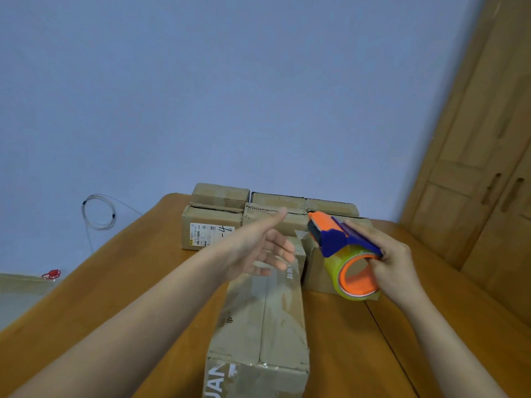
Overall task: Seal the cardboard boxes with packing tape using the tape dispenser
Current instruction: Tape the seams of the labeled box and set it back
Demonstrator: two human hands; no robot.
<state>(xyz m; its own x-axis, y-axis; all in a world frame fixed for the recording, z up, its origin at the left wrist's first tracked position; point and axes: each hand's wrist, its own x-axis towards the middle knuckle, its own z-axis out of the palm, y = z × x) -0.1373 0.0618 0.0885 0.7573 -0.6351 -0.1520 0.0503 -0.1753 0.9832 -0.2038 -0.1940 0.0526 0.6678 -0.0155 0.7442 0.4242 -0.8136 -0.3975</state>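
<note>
Left hand [260, 248] hovers, fingers spread, above the glossy-taped long cardboard box [258, 320]; right hand [388, 262] grips the blue-orange tape dispenser [342, 248].

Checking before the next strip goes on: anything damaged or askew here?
Mostly tidy. The long box nearest the camera looks worn: its top is creased and patchy with old tape. Behind it, some stacked boxes show gaps at their flaps. The tape dispenser looks intact.

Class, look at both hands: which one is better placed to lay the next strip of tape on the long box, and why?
Probably the right hand: it already grips the tape dispenser just beyond the long box. The left hand is open above that box, holding nothing, better suited to steadying it.
</note>
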